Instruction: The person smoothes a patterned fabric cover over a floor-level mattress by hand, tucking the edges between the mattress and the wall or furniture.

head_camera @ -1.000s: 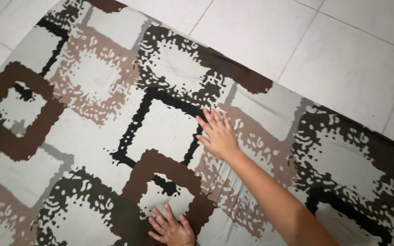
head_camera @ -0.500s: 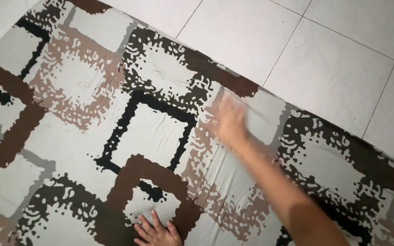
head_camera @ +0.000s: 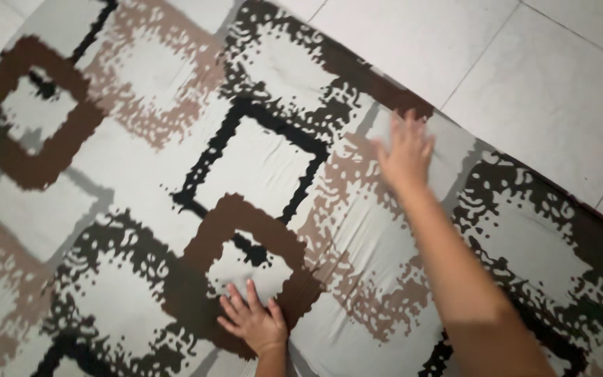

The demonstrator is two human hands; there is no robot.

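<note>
Grey cotton bedsheet (head_camera: 141,209), printed with black, dark brown and tan squares, lies spread flat on the pale tiled floor (head_camera: 546,77), filling most of the view and running off the left, bottom and right edges. Its far edge crosses the frame on a diagonal near the top right.

Since a second ago the right hand (head_camera: 405,150) has slid outward across the cloth, from the corner of the black-outlined square toward the sheet's far edge, and now rests just short of that edge beside a dark brown patch. It is flat and open, fingers spread, gripping nothing. The left hand (head_camera: 251,320) has stayed planted on the dark brown square near the bottom, palm down and fingers splayed, also holding nothing (it reads as an anchor for the fabric). The camera has shifted a little as well, so the pattern sits differently in the frame. Taken together, the sweep looks like smoothing: cloth between the two hands appears fairly flat, with faint creases near the left hand.

The right fingertips are motion-blurred, so exact contact with the edge cannot be made out. Both sheet ends and all corners are cut off, and the left forearm leaves the frame at once.
</note>
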